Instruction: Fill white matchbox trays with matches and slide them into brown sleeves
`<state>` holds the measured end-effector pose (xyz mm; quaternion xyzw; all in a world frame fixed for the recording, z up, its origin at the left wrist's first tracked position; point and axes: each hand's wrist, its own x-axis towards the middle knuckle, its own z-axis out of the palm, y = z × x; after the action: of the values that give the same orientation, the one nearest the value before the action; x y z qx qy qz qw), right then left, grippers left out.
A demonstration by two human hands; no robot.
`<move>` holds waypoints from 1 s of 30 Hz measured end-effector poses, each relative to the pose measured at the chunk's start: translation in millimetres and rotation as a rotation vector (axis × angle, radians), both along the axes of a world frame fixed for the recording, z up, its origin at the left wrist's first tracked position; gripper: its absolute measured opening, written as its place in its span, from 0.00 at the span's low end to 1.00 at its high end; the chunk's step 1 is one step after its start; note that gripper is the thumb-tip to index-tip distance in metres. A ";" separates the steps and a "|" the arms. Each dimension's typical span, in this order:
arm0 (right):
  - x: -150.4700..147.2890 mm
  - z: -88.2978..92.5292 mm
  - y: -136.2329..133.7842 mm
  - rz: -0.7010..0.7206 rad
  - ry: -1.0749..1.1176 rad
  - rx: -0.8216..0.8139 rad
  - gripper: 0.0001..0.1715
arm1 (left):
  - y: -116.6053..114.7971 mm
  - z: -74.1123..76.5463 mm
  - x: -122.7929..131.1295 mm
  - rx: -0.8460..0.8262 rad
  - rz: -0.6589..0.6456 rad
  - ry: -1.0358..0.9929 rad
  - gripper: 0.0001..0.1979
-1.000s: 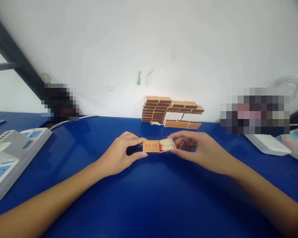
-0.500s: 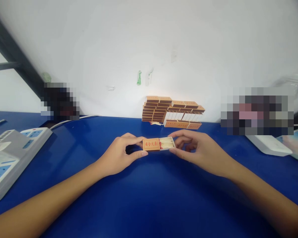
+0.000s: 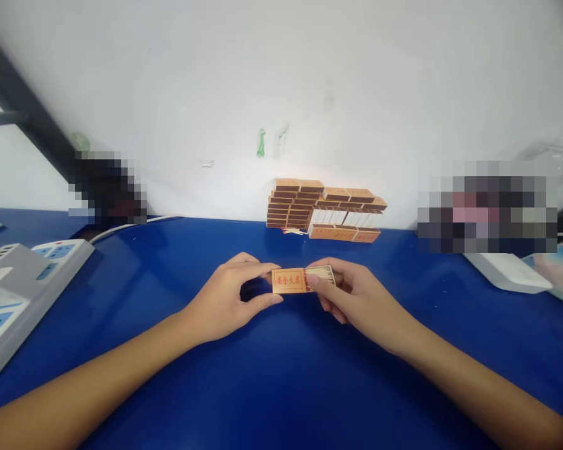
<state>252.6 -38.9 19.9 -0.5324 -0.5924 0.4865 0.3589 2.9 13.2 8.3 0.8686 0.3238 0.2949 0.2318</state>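
Between my hands is a matchbox (image 3: 288, 281) with an orange sleeve and red characters, held above the blue table. Its tray is slid partly out to the right, with matches (image 3: 323, 273) lying in it, red heads toward the sleeve. My left hand (image 3: 232, 294) pinches the sleeve's left end between thumb and fingers. My right hand (image 3: 351, 290) is closed around the tray, its thumb lying over the matches near the sleeve's opening and its fingers behind and below.
Stacked matchboxes (image 3: 288, 212) stand against the white wall, with loose matches (image 3: 294, 232) at their foot. A power strip (image 3: 51, 269) is on the left of the blue table (image 3: 281, 387). At the right lies a white object (image 3: 507, 274). Blurred patches hide both back corners.
My right hand has shifted from the tray's far end; its thumb now lies over the matches and its fingers are lower. The matchbox has moved slightly down, its tray still partly out.
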 end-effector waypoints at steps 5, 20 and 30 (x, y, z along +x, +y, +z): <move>-4.1 1.0 -2.7 0.021 0.013 0.008 0.20 | -4.2 -4.0 2.5 0.110 0.001 0.015 0.22; -22.0 -5.3 -26.3 0.083 0.002 -0.023 0.36 | -17.8 -9.2 8.8 0.359 -0.075 -0.034 0.19; -33.6 -6.3 -42.7 0.014 -0.250 0.217 0.48 | -27.5 -8.1 13.3 0.264 0.062 -0.147 0.21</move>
<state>219.0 -81.6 13.6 -0.5428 -0.6852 0.3522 0.3343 16.3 -14.4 0.2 0.8572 0.2909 0.4048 0.1295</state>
